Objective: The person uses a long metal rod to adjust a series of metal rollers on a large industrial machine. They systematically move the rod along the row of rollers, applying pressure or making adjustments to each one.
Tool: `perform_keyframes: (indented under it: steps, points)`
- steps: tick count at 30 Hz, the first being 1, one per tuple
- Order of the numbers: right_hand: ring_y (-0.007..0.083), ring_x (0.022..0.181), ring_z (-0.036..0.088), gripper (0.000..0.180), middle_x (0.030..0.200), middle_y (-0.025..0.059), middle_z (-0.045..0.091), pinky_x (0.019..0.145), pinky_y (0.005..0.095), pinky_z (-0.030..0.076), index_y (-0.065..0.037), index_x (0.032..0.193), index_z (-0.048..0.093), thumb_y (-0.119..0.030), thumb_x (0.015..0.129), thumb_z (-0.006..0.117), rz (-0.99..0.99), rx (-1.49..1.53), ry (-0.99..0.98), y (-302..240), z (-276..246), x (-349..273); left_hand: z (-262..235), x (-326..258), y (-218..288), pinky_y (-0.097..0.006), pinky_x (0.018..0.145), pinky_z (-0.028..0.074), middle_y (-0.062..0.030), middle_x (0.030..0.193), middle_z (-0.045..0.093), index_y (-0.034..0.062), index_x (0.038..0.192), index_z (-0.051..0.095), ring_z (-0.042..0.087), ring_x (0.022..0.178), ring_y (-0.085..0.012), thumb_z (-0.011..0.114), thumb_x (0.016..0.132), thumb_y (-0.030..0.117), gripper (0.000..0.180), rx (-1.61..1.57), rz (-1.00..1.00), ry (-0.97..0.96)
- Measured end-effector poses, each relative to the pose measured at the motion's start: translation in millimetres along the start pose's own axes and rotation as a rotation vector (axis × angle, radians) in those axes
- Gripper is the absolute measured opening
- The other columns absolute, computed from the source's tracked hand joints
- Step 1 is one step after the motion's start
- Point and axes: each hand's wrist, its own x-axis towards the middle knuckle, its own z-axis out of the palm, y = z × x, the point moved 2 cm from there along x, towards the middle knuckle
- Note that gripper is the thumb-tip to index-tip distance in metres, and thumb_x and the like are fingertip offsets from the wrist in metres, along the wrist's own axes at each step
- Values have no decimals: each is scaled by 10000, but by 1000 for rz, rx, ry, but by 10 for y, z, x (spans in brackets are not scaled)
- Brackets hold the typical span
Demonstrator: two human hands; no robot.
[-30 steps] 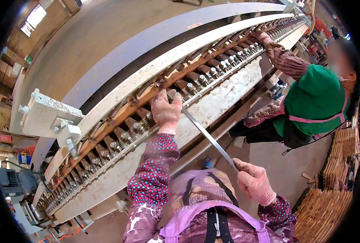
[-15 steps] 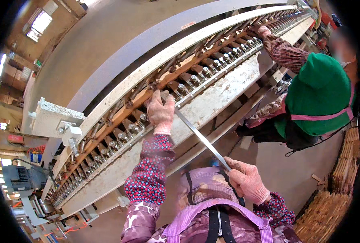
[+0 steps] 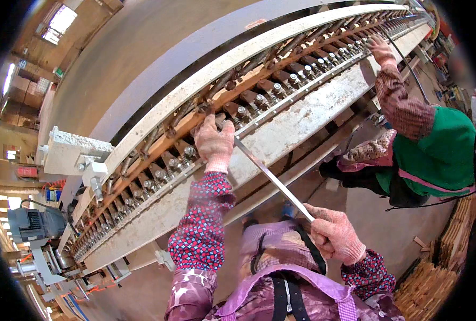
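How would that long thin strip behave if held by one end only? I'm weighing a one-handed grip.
The strip looks flat, narrow and metallic, so probably springy, sagging a little. The right hand grips one end, the left hand steadies the other at the machine. It probably would not roll.

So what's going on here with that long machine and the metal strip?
A person in knitted gloves stands at a long machine lined with a row of bolted clamps. The left hand rests on the clamps, fingers curled over one of them. The right hand grips the near end of a thin flat metal strip, whose far end reaches up to the clamps by the left hand. Further along, a co-worker in green reaches a hand into the same row.
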Motion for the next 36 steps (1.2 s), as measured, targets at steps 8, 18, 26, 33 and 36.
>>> perform_keyframes:
  steps: [8, 18, 26, 33, 36]
  points:
    - [17, 586, 447, 434, 744, -24, 584, 504, 203, 374, 9, 1364, 582, -93, 943, 547, -224, -211, 35, 310, -7, 172, -118, -20, 16, -430, 988, 484, -199, 1159, 691, 100, 1278, 644, 652, 1081, -368, 688, 824, 344, 518, 92, -30, 16]
    - [29, 618, 460, 460, 737, -41, 537, 564, 205, 400, 7, 1392, 554, -70, 940, 519, -393, -428, -115, 618, 49, 299, -821, -416, -432, -440, 1142, 346, -216, 1346, 592, 20, 1469, 410, 536, 1267, -374, 658, 846, 431, 787, 371, -96, 112]
    - [32, 590, 446, 480, 722, -33, 548, 523, 208, 371, 12, 1397, 547, -84, 927, 525, -395, -440, -48, 781, 381, 445, -720, -208, -800, -476, 1002, 451, -185, 1224, 648, 105, 1362, 530, 577, 1161, -386, 649, 835, 456, 644, 310, -77, 80]
    - [37, 689, 506, 473, 897, -10, 628, 625, 214, 437, 16, 1388, 553, -79, 924, 545, -306, -496, 38, 736, 474, 450, -705, -175, -763, -480, 1014, 442, -172, 1177, 680, 135, 1413, 533, 584, 1137, -391, 686, 813, 370, 662, 112, 1, 205]
    - [39, 713, 530, 467, 930, -3, 653, 657, 218, 469, 13, 1380, 561, -74, 922, 559, -282, -546, 65, 645, 545, 321, -759, -189, -744, -465, 1039, 427, -170, 1166, 680, 85, 1358, 574, 562, 1166, -379, 687, 796, 353, 633, 94, -29, 169]
